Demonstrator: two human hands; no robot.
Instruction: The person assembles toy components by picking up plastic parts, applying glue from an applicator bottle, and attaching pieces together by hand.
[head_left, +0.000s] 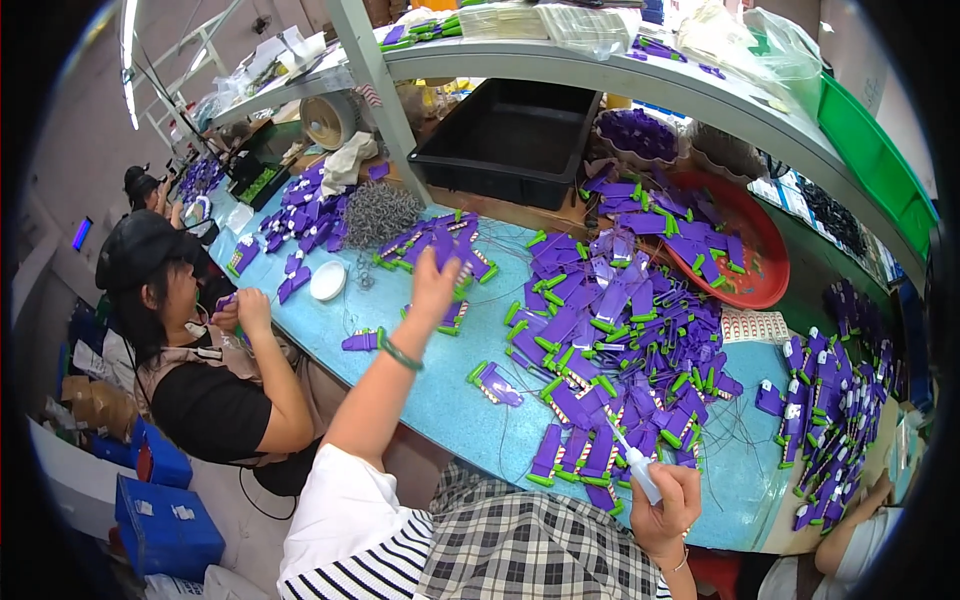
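Observation:
My left hand (433, 290), a green bangle on its wrist, reaches over the far middle of the blue table. Between its slightly blurred fingertips is a purple plastic piece (440, 243), above a group of purple and green pieces (480, 266). Near the table's front edge, my right hand (665, 510) grips a white squeeze bottle (643, 478) with a thin nozzle, which tilts up and left toward the heap. Under the nozzle lie purple pieces with green ends and red-striped edges (575, 452). One such piece (495, 384) lies apart, left of the big heap (620, 310).
A red basin (770, 255) with purple pieces stands behind the heap, beside a black tray (505, 140). Metal parts (380, 215) and a white dish (328, 281) lie at left. Another person (200, 350) works at left; more purple pieces (835, 420) lie at right. A shelf (600, 65) spans overhead.

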